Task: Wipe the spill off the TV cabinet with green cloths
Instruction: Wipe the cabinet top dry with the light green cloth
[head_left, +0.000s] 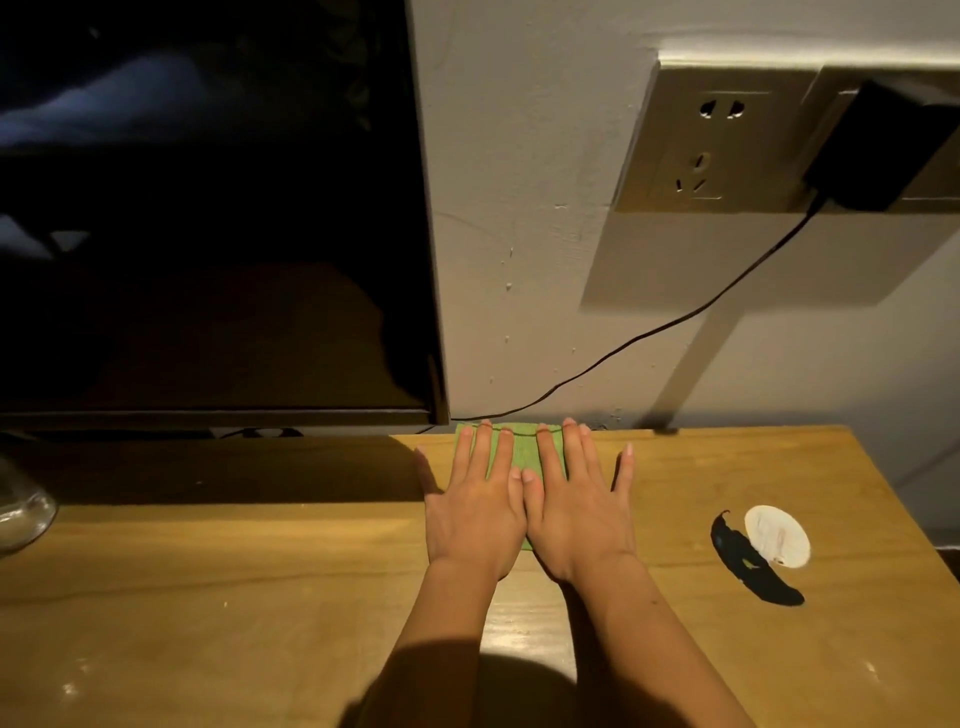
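Both hands are down flat: left hand (475, 512) and right hand (576, 514) lie side by side, thumbs meeting in the middle, fingers straight and spread. They press on the green cloth (523, 448) without gripping it. The cloth sits at the far edge of the tabletop (260, 571), right up against the wall and just right of the TV (208, 208). Only a strip of green shows between and beyond the fingers.

That cloth looks soft, thin and light, lying folded into a neat pad. It should slide easily on this glossy wood, and it would bunch if pushed from one corner. Broad palm pressure over the middle looks like the sound hold, with the fingertips pinning the leading edge.

One thing to watch is the black cable (675, 322) coming down from the adapter (883, 150). It runs along the cloth's far edge by the fingertips (a hard shove could snag it).

I can't make out the spill itself; it may be under the cloth. Well off to the right is a white disc (776, 535), and a glass (21, 512) sits far left.
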